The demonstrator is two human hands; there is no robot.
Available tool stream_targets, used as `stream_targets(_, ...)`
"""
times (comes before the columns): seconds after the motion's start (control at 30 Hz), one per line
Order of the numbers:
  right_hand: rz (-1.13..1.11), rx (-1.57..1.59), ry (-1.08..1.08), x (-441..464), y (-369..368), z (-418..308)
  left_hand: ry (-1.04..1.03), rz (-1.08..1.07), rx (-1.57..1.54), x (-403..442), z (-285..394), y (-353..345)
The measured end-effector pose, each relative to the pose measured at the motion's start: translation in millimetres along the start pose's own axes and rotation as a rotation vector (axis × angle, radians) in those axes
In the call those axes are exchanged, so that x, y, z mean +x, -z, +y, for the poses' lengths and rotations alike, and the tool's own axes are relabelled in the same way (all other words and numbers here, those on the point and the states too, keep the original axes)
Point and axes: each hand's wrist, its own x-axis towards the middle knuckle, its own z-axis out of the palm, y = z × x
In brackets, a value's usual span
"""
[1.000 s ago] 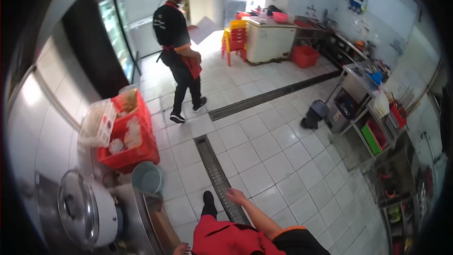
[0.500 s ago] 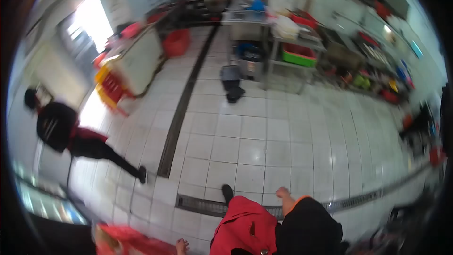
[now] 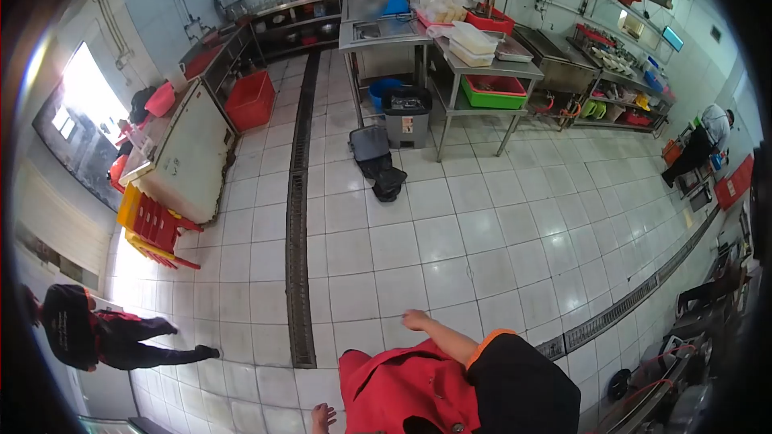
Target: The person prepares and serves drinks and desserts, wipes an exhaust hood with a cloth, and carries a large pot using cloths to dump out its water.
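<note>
Head view: Locate your right hand [image 3: 416, 320] beyond the far edge of your red apron [image 3: 402, 382], above the tiled floor [image 3: 507, 229]. Its fingers are curled inward; you cannot tell whether they close fully. The forearm runs back to a black sleeve [image 3: 527, 382] with an orange cuff. Locate your left hand [image 3: 323, 416] at the bottom of the view, just beside the left edge of the apron. Its fingers are spread and slightly bent, gripping nothing visible. The apron hangs from your body, between your two hands, and is the item nearest to both.

Ahead of you, well apart from both hands, stands a steel desk [image 3: 503, 70]. White containers [image 3: 473, 46] sit toward its left edge, a metal tray [image 3: 513, 50] toward its right edge, and a red bin [image 3: 490, 22] toward its far edge. On the shelf below its top, note a green crate [image 3: 494, 100] with a red tray [image 3: 488, 83] in it. A grey bin [image 3: 408, 130] stands on the floor near the left front leg of the desk; a black bag [image 3: 386, 184] lies in front of it.

To your left, a drain channel [image 3: 297, 217] runs along the floor. Beyond it, near the left edge of the floor, are stacked chairs [image 3: 153, 225] and a co-worker [image 3: 76, 329].
</note>
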Motion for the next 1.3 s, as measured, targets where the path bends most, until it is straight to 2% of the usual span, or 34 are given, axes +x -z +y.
stream_targets(0.07, -0.003, 0.164, 0.070, 1.6, 57.3, -97.0, 0.004, -0.009, 0.093, 22.9, 43.6, 6.6)
stream_targets(0.17, 0.017, 0.333, 0.108, 64.9, 68.0, -143.2, 0.048, -0.091, 0.180, 53.5, 125.0, 38.1)
stream_targets(0.23, -0.089, 0.723, -0.119, 125.9, 48.8, -122.3, 0.040, -0.071, 0.192, 83.2, 187.2, 64.1)
stream_targets(0.27, -0.030, 0.752, -0.235, 127.4, 63.3, -126.2, 0.013, -0.029, 0.193, 101.4, 216.9, 80.6)
stream_targets(0.3, 0.045, 0.583, -0.283, 139.7, 63.2, -112.1, -0.081, 0.002, 0.140, 109.5, 245.9, 98.2)
stream_targets(0.37, 0.077, -0.097, -0.200, 160.9, 70.1, -77.6, -0.261, 0.091, 0.049, 130.8, 315.0, 112.1)
stream_targets(0.4, 0.028, -0.083, -0.215, 162.4, 78.6, -64.6, -0.326, 0.155, 0.027, 139.0, 341.7, 119.8)
stream_targets(0.5, 0.019, 0.316, -0.650, 163.5, 98.5, -48.7, -0.317, 0.132, 0.088, 167.1, 418.7, 128.7)
stream_targets(0.57, -0.132, -0.106, -0.331, 160.5, 107.4, -45.9, -0.266, 0.081, 0.129, 178.4, 474.3, 128.2)
stream_targets(0.67, -0.063, 0.402, -0.782, 178.6, 93.0, -51.3, -0.331, 0.029, 0.136, 200.4, 539.6, 122.9)
stream_targets(0.73, -0.072, 0.459, -0.860, 197.4, 111.5, -70.8, -0.406, 0.081, 0.177, 205.8, 578.9, 115.4)
stream_targets(0.8, -0.096, 0.435, -0.852, 238.4, 137.5, -90.4, -0.503, 0.102, 0.177, 222.8, 599.3, 109.1)
stream_targets(0.87, -0.119, 0.396, -0.789, 298.8, 167.2, -116.3, -0.464, 0.157, 0.169, 245.6, 602.3, 105.0)
stream_targets(1.0, -0.159, 0.233, -0.474, 453.4, 251.5, -197.3, -0.209, 0.220, 0.024, 199.6, 610.7, 99.1)
stream_targets(1.03, -0.177, 0.183, -0.346, 479.7, 283.6, -241.7, -0.204, 0.225, 0.142, 211.0, 601.4, 103.7)
stream_targets(1.07, -0.213, 0.116, -0.212, 486.2, 326.5, -317.2, -0.293, 0.353, 0.146, 219.8, 584.9, 104.4)
stream_targets(1.1, -0.171, 0.314, -0.414, 557.8, 316.5, -291.5, -0.358, 0.486, 0.147, 218.4, 572.2, 99.2)
stream_targets(1.13, -0.163, 0.371, -0.407, 606.9, 331.0, -288.5, -0.362, 0.483, 0.169, 207.5, 564.6, 98.6)
stream_targets(1.17, -0.208, 0.333, -0.336, 642.1, 350.2, -314.8, -0.106, 0.487, -0.176, 147.7, 597.3, 99.0)
stream_targets(1.2, -0.256, 0.283, -0.285, 674.4, 361.7, -344.9, -0.184, 0.738, -0.161, 151.0, 577.4, 86.7)
stream_targets(1.23, -0.306, 0.223, -0.239, 703.5, 367.1, -378.2, -0.086, 0.653, -0.300, 123.3, 577.6, 86.5)
stream_targets(1.27, -0.359, 0.157, -0.204, 725.6, 361.7, -414.0, -0.097, 0.797, -0.402, 137.9, 546.1, 68.4)
stream_targets(1.3, -0.411, 0.090, -0.190, 745.0, 349.2, -448.6, -0.003, 0.843, -0.497, 134.1, 530.1, 53.8)
